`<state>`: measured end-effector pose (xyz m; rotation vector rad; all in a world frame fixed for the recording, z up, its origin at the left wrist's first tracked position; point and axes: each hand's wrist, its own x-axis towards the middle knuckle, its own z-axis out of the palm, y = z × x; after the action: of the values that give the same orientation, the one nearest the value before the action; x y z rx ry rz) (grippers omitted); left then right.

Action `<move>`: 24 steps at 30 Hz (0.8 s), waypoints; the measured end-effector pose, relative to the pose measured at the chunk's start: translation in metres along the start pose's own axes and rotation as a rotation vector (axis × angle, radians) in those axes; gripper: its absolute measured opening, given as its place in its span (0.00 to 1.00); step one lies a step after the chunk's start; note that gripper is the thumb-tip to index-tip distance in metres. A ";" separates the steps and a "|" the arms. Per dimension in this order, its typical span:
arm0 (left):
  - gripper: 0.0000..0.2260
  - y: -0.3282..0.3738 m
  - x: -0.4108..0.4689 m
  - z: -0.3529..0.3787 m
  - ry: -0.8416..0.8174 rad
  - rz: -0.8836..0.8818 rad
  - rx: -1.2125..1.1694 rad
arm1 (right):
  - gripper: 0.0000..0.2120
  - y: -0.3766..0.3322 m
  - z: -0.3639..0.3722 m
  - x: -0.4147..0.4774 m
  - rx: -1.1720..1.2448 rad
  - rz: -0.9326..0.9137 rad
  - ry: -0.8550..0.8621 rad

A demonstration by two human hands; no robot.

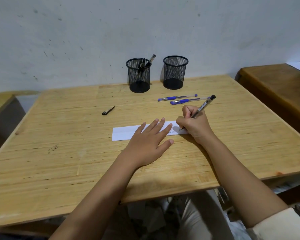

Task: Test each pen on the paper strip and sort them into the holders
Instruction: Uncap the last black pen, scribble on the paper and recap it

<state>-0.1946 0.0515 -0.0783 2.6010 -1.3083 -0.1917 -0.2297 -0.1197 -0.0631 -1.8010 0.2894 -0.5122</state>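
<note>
A white paper strip [123,134] lies in the middle of the wooden table [59,129]. My left hand [149,141] rests flat on it with fingers spread. My right hand [193,123] grips a black pen [204,105], tip touching the strip's right end beside small scribbles. Two blue pens [177,97] [187,100] lie side by side behind my right hand. A black pen cap [108,111] lies alone to the left. Two black mesh holders stand by the wall: the left holder [139,78] has a few dark pens in it, the right holder [175,73] looks empty.
A grey, marked wall stands right behind the holders. A darker wooden bench or table [275,84] sits to the right, apart from this table. Another wooden surface [0,103] shows at the far left. My knees are below the table's front edge.
</note>
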 end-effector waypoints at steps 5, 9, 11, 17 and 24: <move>0.25 0.000 -0.001 0.002 0.046 0.006 -0.030 | 0.16 0.001 -0.001 0.001 0.049 0.005 0.041; 0.25 0.001 -0.003 0.001 0.131 0.003 -0.078 | 0.18 0.000 -0.006 0.003 0.257 0.051 0.163; 0.24 0.002 -0.004 -0.003 0.195 0.024 -0.077 | 0.15 -0.004 -0.007 0.003 0.336 0.073 0.151; 0.19 -0.004 -0.011 -0.029 0.464 -0.049 -0.358 | 0.06 -0.005 -0.008 0.002 0.512 0.115 0.099; 0.16 -0.088 -0.007 -0.071 0.610 -0.468 -0.414 | 0.08 -0.033 -0.023 0.016 0.725 0.094 0.084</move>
<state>-0.1152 0.1176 -0.0322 2.2827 -0.3981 0.2224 -0.2291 -0.1373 -0.0236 -1.0601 0.2070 -0.5389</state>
